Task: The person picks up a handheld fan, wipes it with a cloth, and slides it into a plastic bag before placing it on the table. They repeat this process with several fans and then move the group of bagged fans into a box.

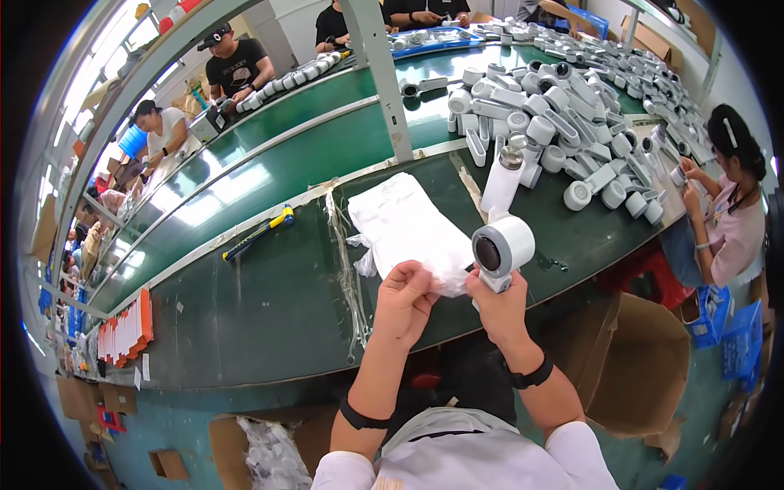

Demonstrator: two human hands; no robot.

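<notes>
My right hand [501,312] grips a white and grey handheld fan [518,238] by its handle, the round head with its dark face tilted up above my fingers. My left hand [403,300] pinches the near edge of a thin clear plastic bag [446,282]. That edge reaches across to my right fingertips, which seem to touch it. Under and beyond it lies a stack of white plastic bags [400,216] on the dark green table [269,318]. A white bottle [501,184] with a metal top stands just beyond the fan.
A large heap of handheld fans [539,106] covers the far right. A yellow-and-black hammer [260,233] lies left of the bags. Orange-and-white boxes [125,331] stand at the left end. Below are an open carton [641,367] and a box of plastic bags [273,453]. A co-worker [719,204] sits at right.
</notes>
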